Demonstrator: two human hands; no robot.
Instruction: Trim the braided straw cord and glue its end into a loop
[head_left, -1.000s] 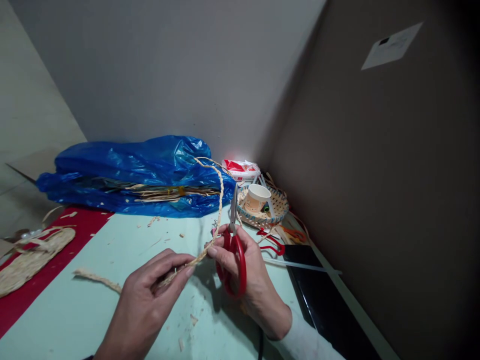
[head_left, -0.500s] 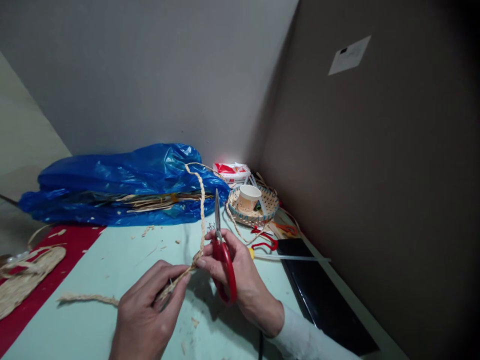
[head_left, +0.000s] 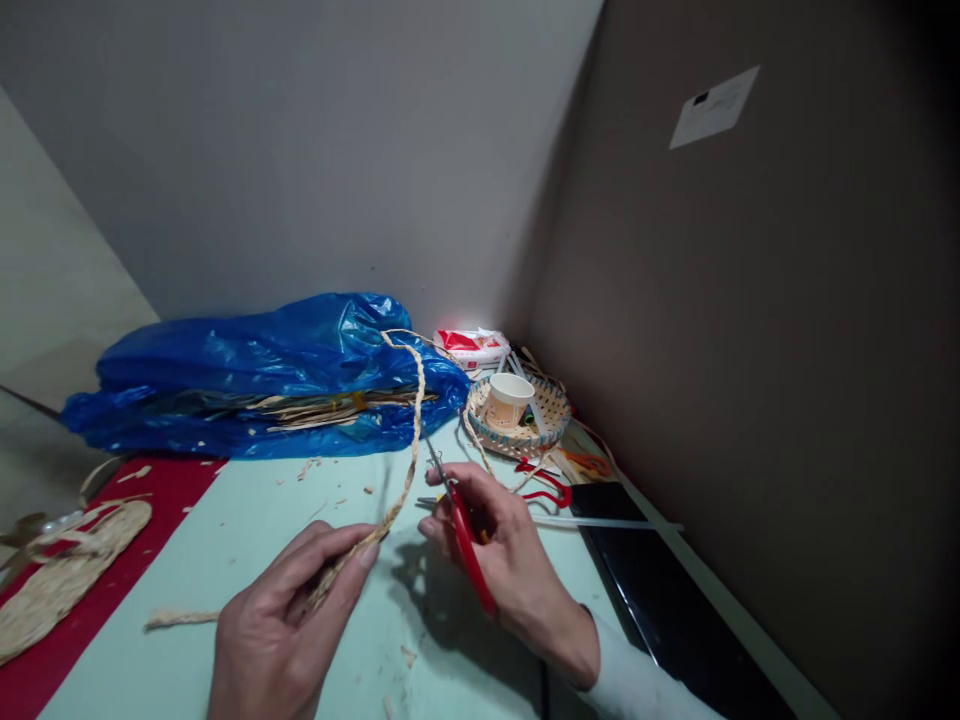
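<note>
My left hand (head_left: pixel 289 610) pinches a pale braided straw cord (head_left: pixel 417 420) between thumb and fingers. The cord rises from the pinch, curves over the blue bag, and its other end lies on the table at the left of the hand. My right hand (head_left: pixel 499 545) holds red-handled scissors (head_left: pixel 471 550), their blades pointing up and left and spread apart. The blades are to the right of the cord, not touching it. The fingertips of my right hand are apart from the cord.
A blue plastic bag (head_left: pixel 225 350) of straw lies at the back. A woven basket (head_left: pixel 551 410) holds a paper cup (head_left: pixel 510 398). A black flat object (head_left: pixel 667 600) lies at right, a woven straw piece (head_left: pixel 82 570) on red cloth (head_left: pixel 161 500) at left. Straw scraps dot the table (head_left: pixel 262 520).
My right hand has let go of the cord and moved slightly right and down. The scissors have tilted left and their blades have opened. The view has shifted slightly.
</note>
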